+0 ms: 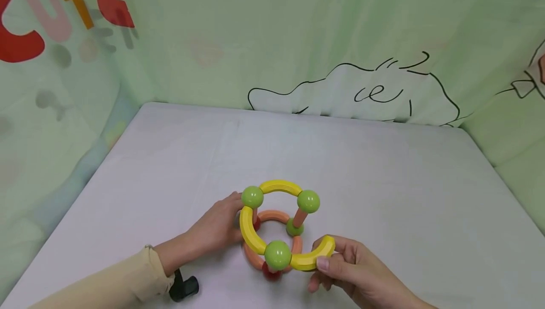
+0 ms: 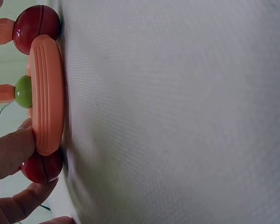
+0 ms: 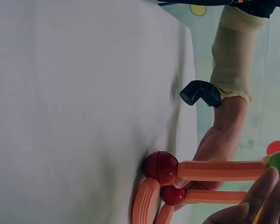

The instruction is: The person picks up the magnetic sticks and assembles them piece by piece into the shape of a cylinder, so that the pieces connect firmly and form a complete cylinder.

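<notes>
A ball-and-rod building toy (image 1: 253, 231) stands on the table. Its lower ring has orange curved rods (image 2: 47, 98) with red and green balls; upright orange rods (image 3: 221, 171) rise to green balls (image 1: 277, 255) joined by yellow curved rods above. My left hand (image 1: 217, 226) grips the toy's left side low down, thumb by an orange rod end and fingers around a red ball (image 2: 42, 167). At the front right, my right hand (image 1: 353, 269) pinches the free end of a yellow curved rod (image 1: 306, 260); its other end meets the front green ball. The upper ring has a gap on the right.
The white table (image 1: 362, 167) spreads around the toy, its back edge against a pale green curtain (image 1: 298, 25) with printed letters and line drawings. A black cylindrical device (image 1: 184, 288) hangs at the left cuff.
</notes>
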A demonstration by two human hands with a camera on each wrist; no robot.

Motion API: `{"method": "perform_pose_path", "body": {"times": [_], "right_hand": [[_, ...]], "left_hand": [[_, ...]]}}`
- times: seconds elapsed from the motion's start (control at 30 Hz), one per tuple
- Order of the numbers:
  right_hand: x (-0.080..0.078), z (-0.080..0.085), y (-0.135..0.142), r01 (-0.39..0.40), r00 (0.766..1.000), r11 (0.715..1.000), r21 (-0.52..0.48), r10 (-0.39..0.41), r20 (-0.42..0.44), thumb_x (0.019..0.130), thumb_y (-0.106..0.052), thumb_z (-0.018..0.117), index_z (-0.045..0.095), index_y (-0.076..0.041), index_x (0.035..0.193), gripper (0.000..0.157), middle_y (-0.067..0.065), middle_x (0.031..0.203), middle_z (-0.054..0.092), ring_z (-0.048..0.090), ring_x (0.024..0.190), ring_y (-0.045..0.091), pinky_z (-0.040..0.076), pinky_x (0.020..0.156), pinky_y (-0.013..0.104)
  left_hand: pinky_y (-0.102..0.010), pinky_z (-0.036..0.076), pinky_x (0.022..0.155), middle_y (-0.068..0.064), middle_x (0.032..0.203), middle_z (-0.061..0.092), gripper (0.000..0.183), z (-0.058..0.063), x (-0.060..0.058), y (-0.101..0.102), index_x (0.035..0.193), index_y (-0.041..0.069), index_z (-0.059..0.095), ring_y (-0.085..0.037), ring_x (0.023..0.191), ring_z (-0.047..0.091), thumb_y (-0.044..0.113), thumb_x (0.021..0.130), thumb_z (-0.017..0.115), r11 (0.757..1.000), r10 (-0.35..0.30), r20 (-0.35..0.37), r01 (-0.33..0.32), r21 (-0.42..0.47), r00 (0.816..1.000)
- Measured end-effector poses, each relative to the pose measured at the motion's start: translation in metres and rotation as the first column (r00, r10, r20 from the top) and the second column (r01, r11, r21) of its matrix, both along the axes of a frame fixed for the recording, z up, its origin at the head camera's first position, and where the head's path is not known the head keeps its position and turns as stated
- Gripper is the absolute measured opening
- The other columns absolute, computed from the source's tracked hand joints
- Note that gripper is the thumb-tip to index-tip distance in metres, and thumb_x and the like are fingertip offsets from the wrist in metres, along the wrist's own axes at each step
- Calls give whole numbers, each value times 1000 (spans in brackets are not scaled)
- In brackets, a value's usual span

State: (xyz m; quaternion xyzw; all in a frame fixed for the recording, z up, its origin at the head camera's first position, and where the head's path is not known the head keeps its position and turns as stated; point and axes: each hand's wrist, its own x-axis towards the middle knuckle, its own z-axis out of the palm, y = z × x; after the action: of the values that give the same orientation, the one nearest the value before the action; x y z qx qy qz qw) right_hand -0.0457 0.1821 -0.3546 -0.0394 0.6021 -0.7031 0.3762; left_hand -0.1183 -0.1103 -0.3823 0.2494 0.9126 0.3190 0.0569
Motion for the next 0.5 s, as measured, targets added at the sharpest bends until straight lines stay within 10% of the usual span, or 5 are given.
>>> {"method": "perform_pose_path", "body": {"times": [0.5], "right_hand": [[3, -4, 3, -51, 999, 996, -72, 51, 2, 109, -22, 45, 70, -13, 115, 27, -2, 103, 79, 72, 90, 10, 52, 79, 21]], "left_hand": [[-48, 52, 104, 6, 101, 63, 21, 11, -6, -9, 97, 22, 65, -19, 104, 58, 10, 86, 79, 994, -94, 86, 98, -53, 992]]}}
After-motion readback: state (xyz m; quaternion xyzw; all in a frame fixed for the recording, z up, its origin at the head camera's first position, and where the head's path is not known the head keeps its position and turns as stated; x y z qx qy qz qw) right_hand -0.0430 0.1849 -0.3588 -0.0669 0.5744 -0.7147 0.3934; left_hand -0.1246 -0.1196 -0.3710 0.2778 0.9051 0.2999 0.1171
